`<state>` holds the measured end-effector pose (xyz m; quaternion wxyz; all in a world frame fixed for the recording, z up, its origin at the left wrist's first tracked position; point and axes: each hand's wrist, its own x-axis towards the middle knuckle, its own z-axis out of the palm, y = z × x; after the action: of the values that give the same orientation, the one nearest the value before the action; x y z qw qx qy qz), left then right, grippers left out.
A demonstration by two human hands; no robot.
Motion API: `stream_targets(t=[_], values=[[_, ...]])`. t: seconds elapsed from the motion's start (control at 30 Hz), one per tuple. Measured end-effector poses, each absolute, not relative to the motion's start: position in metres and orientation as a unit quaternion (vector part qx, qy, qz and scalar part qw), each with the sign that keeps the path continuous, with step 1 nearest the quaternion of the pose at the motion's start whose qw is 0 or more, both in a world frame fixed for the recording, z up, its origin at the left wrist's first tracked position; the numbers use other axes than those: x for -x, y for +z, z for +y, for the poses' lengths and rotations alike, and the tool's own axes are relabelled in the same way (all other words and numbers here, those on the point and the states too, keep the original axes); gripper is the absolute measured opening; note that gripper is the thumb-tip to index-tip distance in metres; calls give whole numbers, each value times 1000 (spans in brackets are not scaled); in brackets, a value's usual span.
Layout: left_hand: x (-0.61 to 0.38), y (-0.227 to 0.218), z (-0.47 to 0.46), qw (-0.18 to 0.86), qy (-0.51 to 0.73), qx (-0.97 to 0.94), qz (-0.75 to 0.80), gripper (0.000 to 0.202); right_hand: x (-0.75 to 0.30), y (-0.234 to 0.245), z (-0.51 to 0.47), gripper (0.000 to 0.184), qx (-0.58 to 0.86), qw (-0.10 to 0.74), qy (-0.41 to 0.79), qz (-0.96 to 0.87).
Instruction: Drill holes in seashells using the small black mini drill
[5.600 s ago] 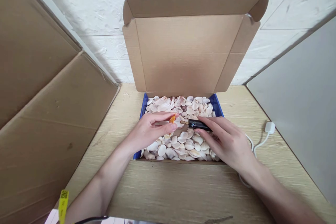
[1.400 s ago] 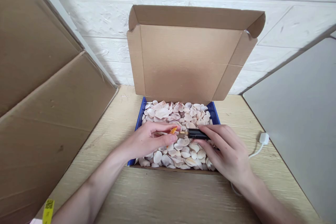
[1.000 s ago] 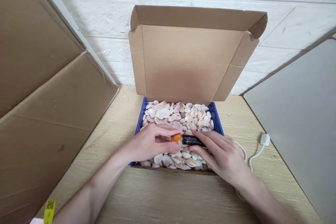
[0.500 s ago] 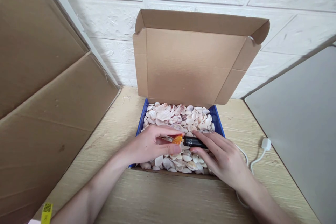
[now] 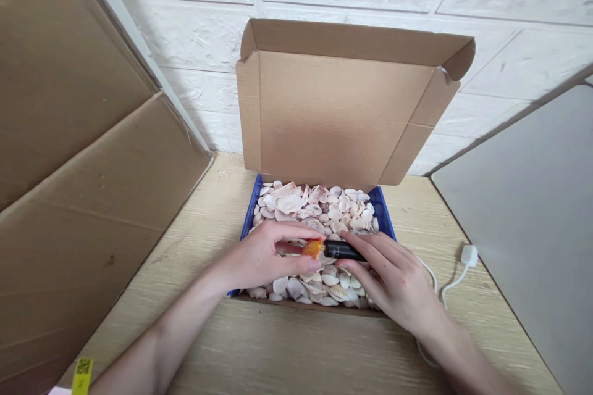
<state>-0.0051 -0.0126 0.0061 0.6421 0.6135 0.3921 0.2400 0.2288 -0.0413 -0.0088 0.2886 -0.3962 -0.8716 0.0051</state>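
My left hand [image 5: 273,254] pinches an orange, pale-speckled shell [image 5: 312,249] between thumb and fingertips. My right hand [image 5: 389,265] is wrapped around a slim black electric hand drill [image 5: 341,250] that points left. Its brass-coloured tip meets the right side of the orange shell, though I cannot tell whether it has gone in. Both hands are over a blue-sided cardboard box [image 5: 385,213] filled with pale seashells [image 5: 290,202]. My hands hide part of the shells in the middle.
The box's brown lid [image 5: 333,117] stands open at the back against the white brick wall [image 5: 199,31]. A white cable with a plug [image 5: 469,255] lies on the wooden table [image 5: 278,352] at the right. Large cardboard [image 5: 92,210] rises at left, a grey-white panel [image 5: 523,210] at right.
The orange shell has turned slightly between my left fingers, showing a broader, squarer face. My right hand and the drill have stayed almost still.
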Motion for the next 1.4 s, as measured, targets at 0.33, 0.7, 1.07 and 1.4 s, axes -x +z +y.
stream_targets(t=[0.33,0.7,1.07,1.4], values=[[6,7,-13,629,247,-628,386,36,-230,-10,-42,31,397,289,-2,-871],[5,7,-13,627,270,-617,392,34,-232,-12,-42,32,413,298,1,-861],[9,6,-12,650,299,-569,404,33,-232,-12,-42,30,441,323,-12,-837],[11,5,-10,641,340,-568,388,32,-232,-12,-42,27,459,329,-14,-825]])
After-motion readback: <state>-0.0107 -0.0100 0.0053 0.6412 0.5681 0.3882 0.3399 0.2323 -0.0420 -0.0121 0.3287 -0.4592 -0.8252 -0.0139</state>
